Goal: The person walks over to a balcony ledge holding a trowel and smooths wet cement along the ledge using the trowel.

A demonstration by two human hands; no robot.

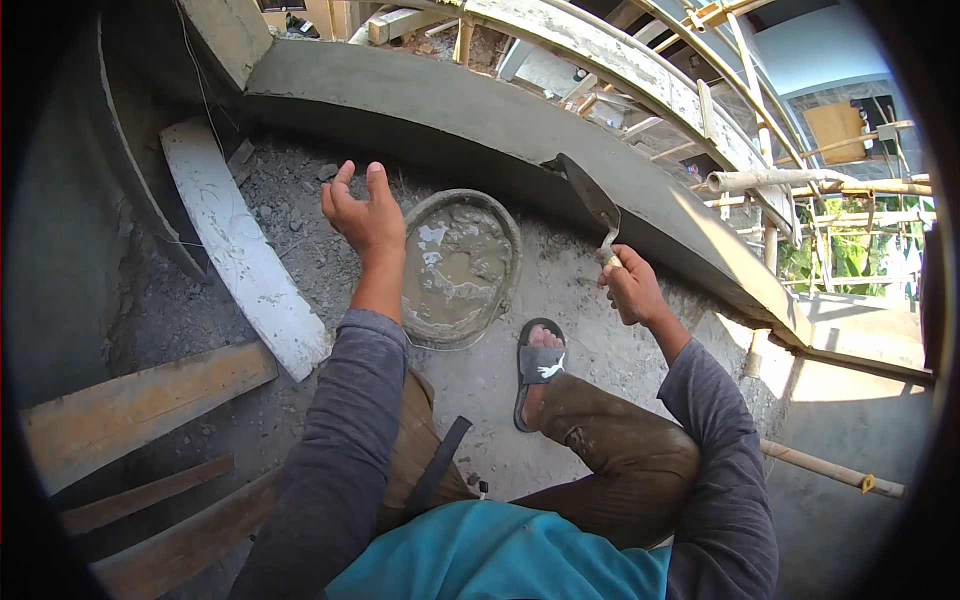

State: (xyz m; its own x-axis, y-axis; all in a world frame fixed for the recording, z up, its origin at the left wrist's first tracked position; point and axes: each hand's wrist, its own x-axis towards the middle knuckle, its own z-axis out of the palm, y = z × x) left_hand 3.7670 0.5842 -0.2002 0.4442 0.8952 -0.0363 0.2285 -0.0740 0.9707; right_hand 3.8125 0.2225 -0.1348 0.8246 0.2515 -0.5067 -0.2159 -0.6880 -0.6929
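Looks down in the head view past both hands onto a rough grey floor [490,400]. Grips a trowel [588,190] in the right hand [635,290] at three o'clock, closing the fingers around its pale handle and pointing the blade up toward one o'clock. Overlaps the low curved wall [420,105] with the blade's tip from this angle; cannot tell whether touching it. Holds the left hand [365,215] up at ten o'clock, well open, loosely bending the fingers, setting the thumb apart and gripping nothing. Has an oval basin [516,250] on the floor just off centre toward eleven o'clock, between the two hands, and in it a wet grey mix [465,275] with shiny patches on top. Covers part of the basin's left edge with the left forearm. Rests one foot in a dark sandal [541,366] between four and five o'clock, near the basin. Wears brown trousers [620,440], grey sleeves [350,420] and, at six o'clock, a teal shirt [490,560]. Takes in also a curved white board [225,220] between nine and ten o'clock beside grey rubble [285,200], wooden planks [150,395] between eight and nine, a bamboo pole [835,468] near four, and bamboo scaffolding [770,179] beyond the wall at two.
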